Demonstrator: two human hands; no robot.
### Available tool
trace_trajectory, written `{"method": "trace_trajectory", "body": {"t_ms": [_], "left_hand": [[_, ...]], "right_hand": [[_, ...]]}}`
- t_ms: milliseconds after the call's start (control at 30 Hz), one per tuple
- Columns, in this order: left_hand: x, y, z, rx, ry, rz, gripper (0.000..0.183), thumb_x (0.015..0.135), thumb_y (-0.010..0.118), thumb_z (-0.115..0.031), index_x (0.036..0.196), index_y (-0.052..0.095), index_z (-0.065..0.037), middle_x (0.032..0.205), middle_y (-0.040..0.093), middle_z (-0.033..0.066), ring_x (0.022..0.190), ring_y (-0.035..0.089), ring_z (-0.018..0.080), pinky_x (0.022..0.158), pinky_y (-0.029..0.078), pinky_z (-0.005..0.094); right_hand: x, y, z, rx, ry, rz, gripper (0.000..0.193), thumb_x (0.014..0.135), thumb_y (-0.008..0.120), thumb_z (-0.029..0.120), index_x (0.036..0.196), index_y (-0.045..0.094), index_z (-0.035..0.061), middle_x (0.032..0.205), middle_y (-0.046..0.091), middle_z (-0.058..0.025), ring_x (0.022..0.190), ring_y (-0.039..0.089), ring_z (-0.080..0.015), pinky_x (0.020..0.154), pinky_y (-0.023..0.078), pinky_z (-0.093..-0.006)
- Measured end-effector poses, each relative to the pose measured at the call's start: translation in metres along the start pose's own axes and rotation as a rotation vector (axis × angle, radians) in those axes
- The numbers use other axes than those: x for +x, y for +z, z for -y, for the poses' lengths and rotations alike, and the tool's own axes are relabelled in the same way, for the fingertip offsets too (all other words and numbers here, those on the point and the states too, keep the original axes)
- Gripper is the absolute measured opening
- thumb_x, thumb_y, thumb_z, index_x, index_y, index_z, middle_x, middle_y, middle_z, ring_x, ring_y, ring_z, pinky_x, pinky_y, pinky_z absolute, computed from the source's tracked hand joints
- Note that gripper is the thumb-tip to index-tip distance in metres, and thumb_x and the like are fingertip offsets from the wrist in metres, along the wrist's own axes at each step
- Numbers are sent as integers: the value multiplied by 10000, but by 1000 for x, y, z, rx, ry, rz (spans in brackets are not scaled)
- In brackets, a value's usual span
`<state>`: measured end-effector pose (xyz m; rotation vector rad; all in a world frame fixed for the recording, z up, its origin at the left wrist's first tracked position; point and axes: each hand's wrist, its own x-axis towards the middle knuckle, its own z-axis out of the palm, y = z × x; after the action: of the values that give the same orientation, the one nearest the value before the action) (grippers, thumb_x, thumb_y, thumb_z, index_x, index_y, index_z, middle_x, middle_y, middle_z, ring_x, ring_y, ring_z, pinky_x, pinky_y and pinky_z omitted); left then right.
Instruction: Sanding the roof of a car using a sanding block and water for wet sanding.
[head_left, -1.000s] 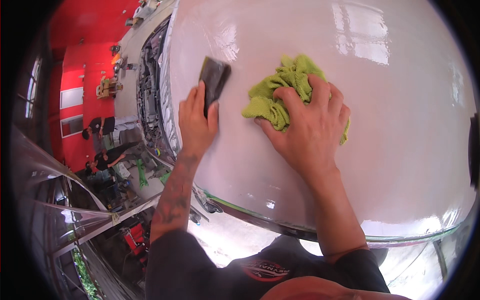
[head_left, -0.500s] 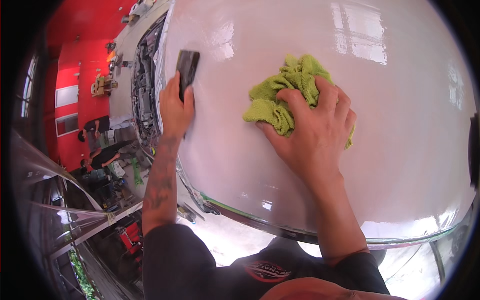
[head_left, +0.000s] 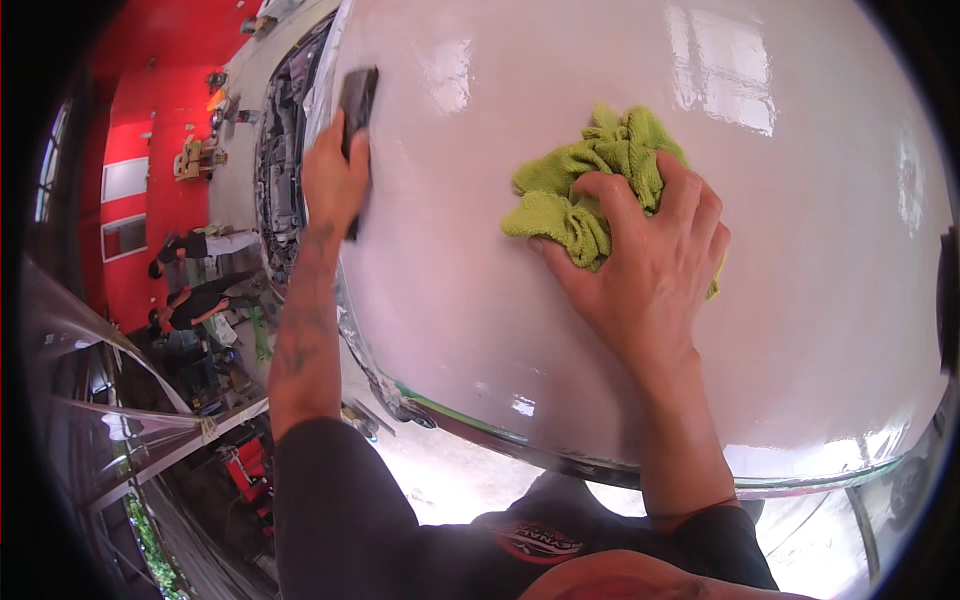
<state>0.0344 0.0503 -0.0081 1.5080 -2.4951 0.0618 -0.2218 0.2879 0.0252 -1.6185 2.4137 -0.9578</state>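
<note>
A large pale car panel (head_left: 480, 330), wet and shiny, spreads out in front of me. At its left edge my left hand (head_left: 333, 178) grips a long dark sanding block (head_left: 362, 92), thumb on the near side and fingers along the other. The block stands lengthwise along the edge; its underside is hidden. Nearer the panel's middle, my right hand (head_left: 655, 255) clutches a crumpled lime-green towel (head_left: 590, 165) pressed on the surface. Thumb and fingers are curled round the towel, and part of it bunches out past them.
An exposed engine bay (head_left: 285, 150) lies beyond the panel's left edge. Farther left, two people (head_left: 195, 305) are by a red wall (head_left: 165, 90), among tools and boxes. Plastic sheeting (head_left: 110, 350) hangs at the lower left. Green masking tape (head_left: 470, 425) runs along the panel's near edge.
My left hand and the sanding block have moved left and slightly farther away, toward the panel's edge. My right hand and the towel appear shifted slightly right.
</note>
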Motion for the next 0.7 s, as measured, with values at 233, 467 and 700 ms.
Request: {"method": "trace_trajectory", "body": {"t_ms": [233, 467, 700], "left_hand": [[-26, -6, 14, 12, 91, -57, 513, 916, 592, -258, 1311, 532, 63, 1194, 610, 280, 1067, 591, 425, 943, 456, 463], [49, 10, 1, 41, -150, -97, 502, 926, 561, -341, 1292, 587, 1, 1088, 670, 252, 1014, 630, 453, 891, 489, 502], [-251, -21, -76, -95, 43, -28, 569, 923, 578, -206, 1422, 435, 28, 1346, 475, 292, 1029, 507, 438, 930, 391, 503]], "right_hand": [[2, -4, 8, -8, 15, -16, 457, 614, 865, 328, 1013, 660, 242, 1245, 470, -129, 1152, 444, -374, 866, 381, -494], [3, 4, 4, -80, 23, -32, 415, 668, 832, 400, 1022, 664, 262, 1259, 485, -130, 1163, 452, -364, 897, 396, -487], [1, 8, -5, -106, 19, -49, 428, 679, 829, 431, 1038, 668, 263, 1281, 494, -137, 1180, 458, -368, 925, 395, -503]]}}
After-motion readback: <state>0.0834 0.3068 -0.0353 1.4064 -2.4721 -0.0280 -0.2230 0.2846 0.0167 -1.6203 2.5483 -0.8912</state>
